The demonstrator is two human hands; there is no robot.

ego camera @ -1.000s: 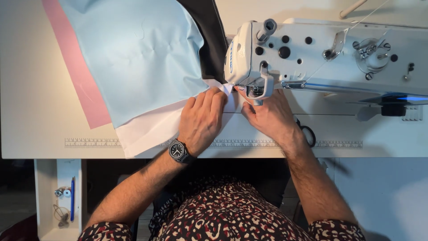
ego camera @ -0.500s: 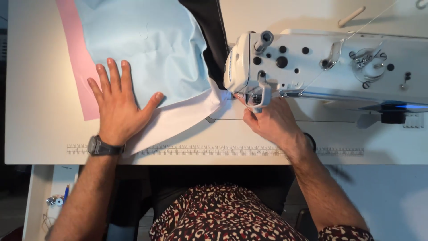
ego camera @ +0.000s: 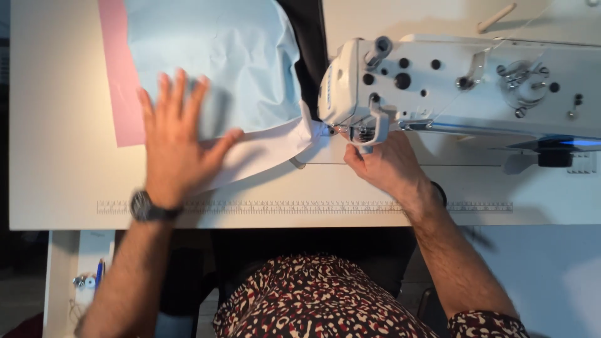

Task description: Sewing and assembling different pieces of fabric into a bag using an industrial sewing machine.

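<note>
Sewing machine (ego camera: 463,87) fills right of table (ego camera: 56,188), head over cloth edge. Blue cloth (ego camera: 219,69) on white cloth (ego camera: 263,153), corner fed under needle. My left hand (ego camera: 175,147) flat, fingers spread, pinning cloth. Right hand (ego camera: 388,166) curled at presser foot; grip hidden. Pink sheet (ego camera: 119,81) beside.

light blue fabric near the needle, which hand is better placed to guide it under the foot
Right. The right hand rests on the table just below the sewing machine head, beside the white fabric edge at the needle. The left hand lies flat far off on the light blue fabric.
</note>
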